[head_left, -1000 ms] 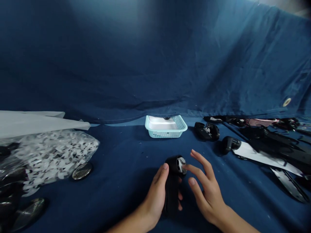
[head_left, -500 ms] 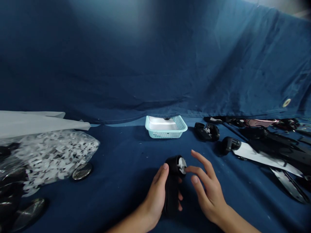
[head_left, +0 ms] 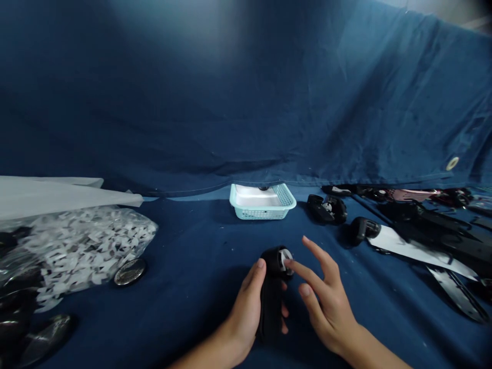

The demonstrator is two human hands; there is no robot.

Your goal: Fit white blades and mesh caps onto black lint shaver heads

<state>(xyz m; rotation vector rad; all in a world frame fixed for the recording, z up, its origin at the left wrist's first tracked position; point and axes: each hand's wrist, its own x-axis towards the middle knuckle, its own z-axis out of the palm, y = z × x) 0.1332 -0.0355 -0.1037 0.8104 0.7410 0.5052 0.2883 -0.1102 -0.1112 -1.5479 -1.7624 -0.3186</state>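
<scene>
My left hand is wrapped around a black handle-shaped housing with a round head at its top, held upright above the blue cloth. Inside the open side of the head sits a white plastic piece. One finger of my right hand presses against that white piece, while its other fingers are spread apart and hold nothing. The fingers of my left hand show behind the housing.
A light blue basket with white contents stands at the back. Left lies a clear bag of small white pieces, with a shiny dark oval part beside it. Black parts and a white strip-like part lie at right.
My right hand has shifted slightly left, and its finger now reaches further onto the white piece. My left hand and the housing have barely moved.
</scene>
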